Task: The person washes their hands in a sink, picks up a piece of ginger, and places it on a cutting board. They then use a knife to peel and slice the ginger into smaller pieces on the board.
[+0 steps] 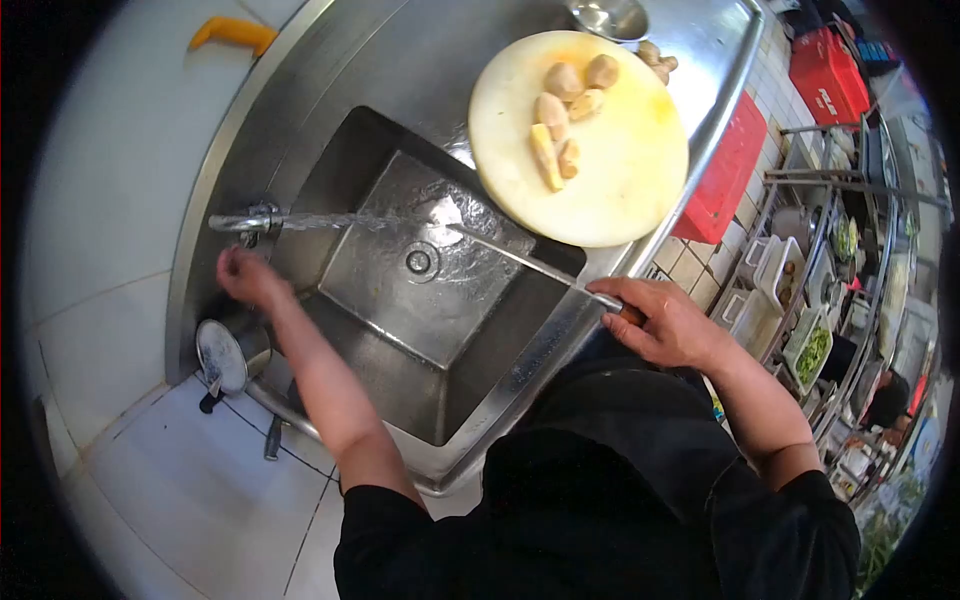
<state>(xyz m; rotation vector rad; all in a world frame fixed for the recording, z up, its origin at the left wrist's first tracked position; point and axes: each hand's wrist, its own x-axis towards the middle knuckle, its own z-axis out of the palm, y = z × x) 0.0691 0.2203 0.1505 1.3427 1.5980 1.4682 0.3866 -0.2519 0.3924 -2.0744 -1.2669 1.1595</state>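
Note:
My right hand (pixel 660 318) grips the wooden handle of a knife (pixel 520 260) at the near right of the sink. Its long, narrow blade points left over the basin, with the tip near the falling water. My left hand (pixel 250 278) is at the left, close below the tap (pixel 240 222), with its fingers curled; whether they touch the tap handle is hidden. Water runs from the tap into the steel sink (pixel 350 385). Several pieces of peeled ginger (pixel 552 112) lie on a round cutting board (pixel 630 190) across the sink's far right corner.
Behind the board are a metal bowl (pixel 610 18) and unpeeled ginger (pixel 655 62). A yellow-handled tool (pixel 233 35) lies at the upper left. A white-faced round object (pixel 221 356) stands beside the sink at left. Right, a red bin (pixel 725 170) and shelves with food containers (pixel 808 350).

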